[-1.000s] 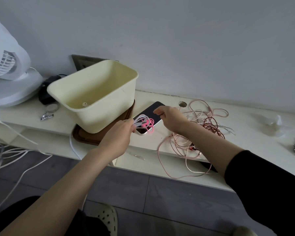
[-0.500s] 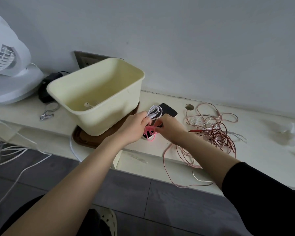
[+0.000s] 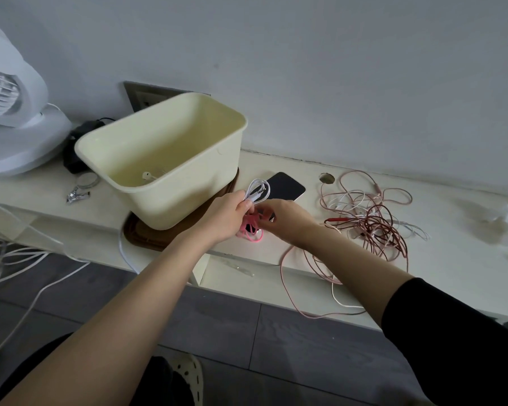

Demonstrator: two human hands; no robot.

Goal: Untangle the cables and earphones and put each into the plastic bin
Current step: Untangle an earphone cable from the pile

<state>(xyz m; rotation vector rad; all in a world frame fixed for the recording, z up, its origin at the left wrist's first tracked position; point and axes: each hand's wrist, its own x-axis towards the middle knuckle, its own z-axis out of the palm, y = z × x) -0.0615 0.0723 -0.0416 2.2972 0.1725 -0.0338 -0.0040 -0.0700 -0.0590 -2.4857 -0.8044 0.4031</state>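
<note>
Cream ledge (image 3: 440,259) runs along the wall, white fan (image 3: 15,118) at far left. Plastic bin (image 3: 170,206) sits left of centre on a brown tray (image 3: 147,238), tipped with the open top facing the camera, one white earbud (image 3: 148,176) lying inside near the front wall. Right of the hands: loose tangle of pink, red and white cables (image 3: 370,221) on the ledge, a few strands hanging over the near edge. Dark phone (image 3: 286,187) lies flat between bin and tangle, just beyond the hands.

Both hands meet just right of the bin's near corner, above the ledge edge:
- left hand (image 3: 225,219) – fingers curled round a white cable coil (image 3: 258,191), loop sticking up out of the fist over the phone
- right hand (image 3: 288,221) – fingertips curled in, pinching the pink cable bundle (image 3: 251,234) that hangs in small loops under and between the two hands

White coil and pink bundle touch where the hands meet – can't tell if they're knotted together. Both are outside the bin
</note>
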